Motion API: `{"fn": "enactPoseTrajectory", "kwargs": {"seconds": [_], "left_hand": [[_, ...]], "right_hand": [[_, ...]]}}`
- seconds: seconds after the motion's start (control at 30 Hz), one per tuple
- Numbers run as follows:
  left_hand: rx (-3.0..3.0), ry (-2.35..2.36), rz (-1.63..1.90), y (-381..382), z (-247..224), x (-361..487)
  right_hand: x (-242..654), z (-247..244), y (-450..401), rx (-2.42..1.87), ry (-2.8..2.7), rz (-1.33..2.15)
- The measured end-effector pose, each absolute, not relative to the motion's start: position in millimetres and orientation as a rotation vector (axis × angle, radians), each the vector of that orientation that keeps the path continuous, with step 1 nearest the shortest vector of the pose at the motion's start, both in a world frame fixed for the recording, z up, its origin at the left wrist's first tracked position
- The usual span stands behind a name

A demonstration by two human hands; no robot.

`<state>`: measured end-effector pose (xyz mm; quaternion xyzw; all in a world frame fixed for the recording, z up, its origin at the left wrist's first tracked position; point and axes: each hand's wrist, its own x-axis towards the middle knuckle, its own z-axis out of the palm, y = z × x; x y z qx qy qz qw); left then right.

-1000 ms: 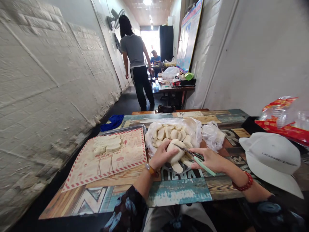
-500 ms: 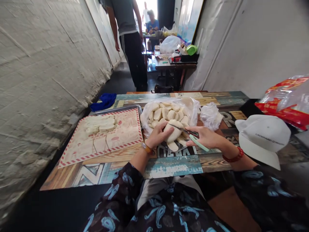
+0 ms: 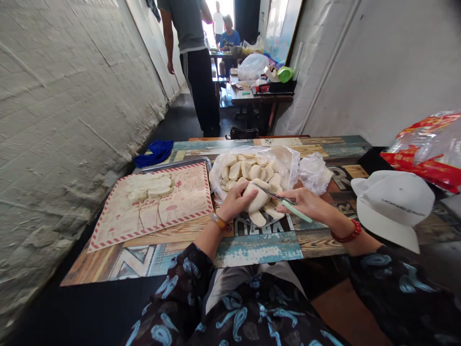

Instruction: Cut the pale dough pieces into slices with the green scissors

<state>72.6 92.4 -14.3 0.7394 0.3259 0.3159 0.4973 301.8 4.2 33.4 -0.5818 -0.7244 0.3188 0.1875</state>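
My left hand [image 3: 236, 202] grips a pale, smooth, oval bun-like piece [image 3: 256, 198] above an open clear plastic bag [image 3: 292, 161]. In my right hand [image 3: 306, 204] is a pair of scissors [image 3: 297, 211] with light green handles. Its dark blades reach left across the top of the held piece; whether they have cut into it I cannot tell. Several pale cut pieces [image 3: 248, 168] fill the bag behind my hands. Two flat slices hang or lie just below the held piece, one a long slice [image 3: 258, 219].
Left of the bag, a tray [image 3: 173, 163] is covered by printed paper [image 3: 187, 192] bearing a row of pale pieces [image 3: 149, 186]. To the right are a crumpled plastic bag [image 3: 315, 173], a white cap [image 3: 392, 204] and a red-and-clear package [image 3: 425, 154]. A blue cloth [image 3: 154, 153] lies at the far left corner.
The scissors' handles have come closer together in my right hand, and the blades have narrowed over the held piece. My left hand barely moved. The standing person's arm has risen.
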Motion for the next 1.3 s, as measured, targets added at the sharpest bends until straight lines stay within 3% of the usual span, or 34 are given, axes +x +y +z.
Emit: {"fn": "enactPoseTrajectory", "kwargs": {"seconds": [0.2,0.57,0.83,1.3], "left_hand": [[1.739,0.757,0.75,92,-13,73],[0.984,0.631,0.945,96,-21,74],[0.928,0.588,0.997,95,-24,78],[1.147,0.558,0.931,97,-21,71]], "right_hand": [[302,27,9,-1.673,-1.934,0.982],[308,22,-9,-1.698,-1.872,0.83],[303,25,-22,-1.689,-2.053,0.634],[302,34,-16,-1.727,-2.073,0.6]]}}
